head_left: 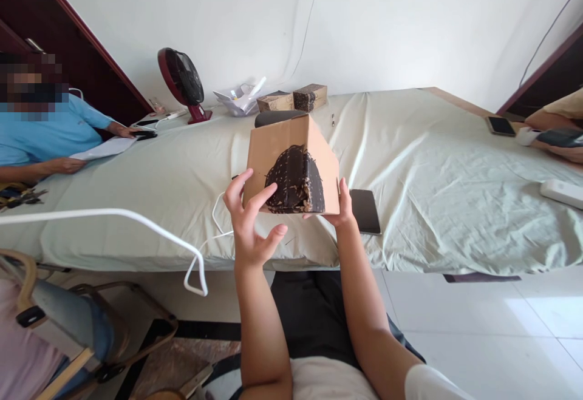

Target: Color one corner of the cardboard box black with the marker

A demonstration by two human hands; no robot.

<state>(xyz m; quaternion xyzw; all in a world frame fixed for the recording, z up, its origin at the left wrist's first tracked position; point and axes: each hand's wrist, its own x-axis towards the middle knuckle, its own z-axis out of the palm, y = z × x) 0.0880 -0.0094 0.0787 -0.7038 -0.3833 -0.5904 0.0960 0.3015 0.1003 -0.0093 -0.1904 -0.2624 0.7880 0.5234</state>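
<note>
A brown cardboard box (pixel 273 145) is held up above the table's front part, tilted so that a corner edge faces me. Black scribbled marking (pixel 291 175) covers its lower front, and the bottom corner looks scuffed. My right hand (pixel 342 209) grips the box low on its right side, thumb up along the wall and other fingers partly hidden beneath. At the left, my left hand (pixel 252 218) has its fingers spread; one fingertip lies at the black marking, another at the box's left edge, and the thumb stands apart.
A dark tablet-like device (pixel 365 212) lies right of the box. Behind are a red fan (pixel 182 81), plastic basket (pixel 241 102) and two small cartons (pixel 310 96). A white bent tube (pixel 136 213) crosses the left front. A person (pixel 50 139) holds paper; another person's arm (pixel 560 121) is right.
</note>
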